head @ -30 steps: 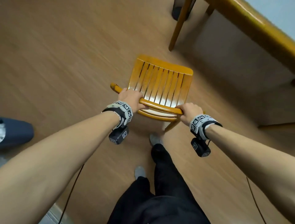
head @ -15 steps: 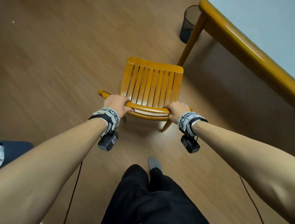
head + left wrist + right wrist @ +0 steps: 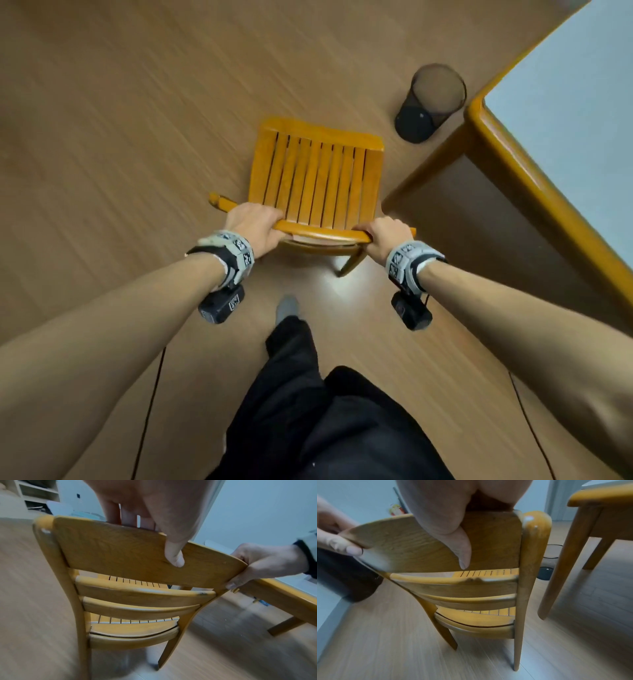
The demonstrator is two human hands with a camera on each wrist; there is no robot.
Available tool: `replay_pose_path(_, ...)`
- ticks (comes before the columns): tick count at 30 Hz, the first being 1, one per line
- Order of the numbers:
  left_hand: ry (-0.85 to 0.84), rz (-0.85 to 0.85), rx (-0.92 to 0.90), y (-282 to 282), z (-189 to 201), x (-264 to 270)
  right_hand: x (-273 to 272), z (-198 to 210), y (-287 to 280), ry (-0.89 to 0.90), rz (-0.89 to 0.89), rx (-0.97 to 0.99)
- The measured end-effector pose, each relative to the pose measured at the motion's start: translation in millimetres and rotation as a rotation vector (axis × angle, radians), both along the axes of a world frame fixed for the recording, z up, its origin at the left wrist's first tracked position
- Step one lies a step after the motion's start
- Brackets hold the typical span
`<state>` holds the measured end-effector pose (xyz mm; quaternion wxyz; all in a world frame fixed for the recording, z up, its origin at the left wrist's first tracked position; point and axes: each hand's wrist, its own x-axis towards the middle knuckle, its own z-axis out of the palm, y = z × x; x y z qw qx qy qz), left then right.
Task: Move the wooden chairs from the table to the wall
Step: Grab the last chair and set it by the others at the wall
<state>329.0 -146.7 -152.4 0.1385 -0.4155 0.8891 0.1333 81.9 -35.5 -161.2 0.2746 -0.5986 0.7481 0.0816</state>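
Since a moment ago, the chair (image 3: 317,178) sits farther from the table (image 3: 534,192), and a black bin (image 3: 430,102) now shows beyond it. My left hand (image 3: 255,226) and right hand (image 3: 385,236) both grip its top rail, thumbs behind. It stands on the wooden floor (image 3: 120,137), in front of my legs.

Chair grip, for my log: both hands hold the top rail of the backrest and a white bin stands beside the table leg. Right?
Not quite: the bin is black mesh, as the head view shows. Left hand and right hand do hold the chair by its top rail.
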Motion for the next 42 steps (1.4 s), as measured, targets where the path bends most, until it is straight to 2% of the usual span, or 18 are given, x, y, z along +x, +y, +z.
replay_pose_path(5, -0.03, 0.021, 0.044, -108, -1, -41, -31, -4, -104, -0.007, -0.035, 0.008)
replay_pose_path(13, -0.059, 0.048, 0.085, -249, -3, -119, -109, -8, -245, -0.011, -0.063, 0.027)
replay_pose_path(17, -0.116, 0.061, 0.089, -320, 8, -168, -154, -1, -316, -0.013, -0.099, 0.016)
replay_pose_path(22, -0.08, 0.119, 0.116, -414, 21, -223, -201, 17, -405, -0.004, -0.146, -0.003)
replay_pose_path(37, -0.092, -0.157, 0.114, -658, 8, -354, -291, 12, -600, 0.019, -0.446, 0.07)
replay_pose_path(42, -0.109, -0.227, 0.089, -733, 15, -407, -325, 14, -657, 0.024, -0.533, 0.05)
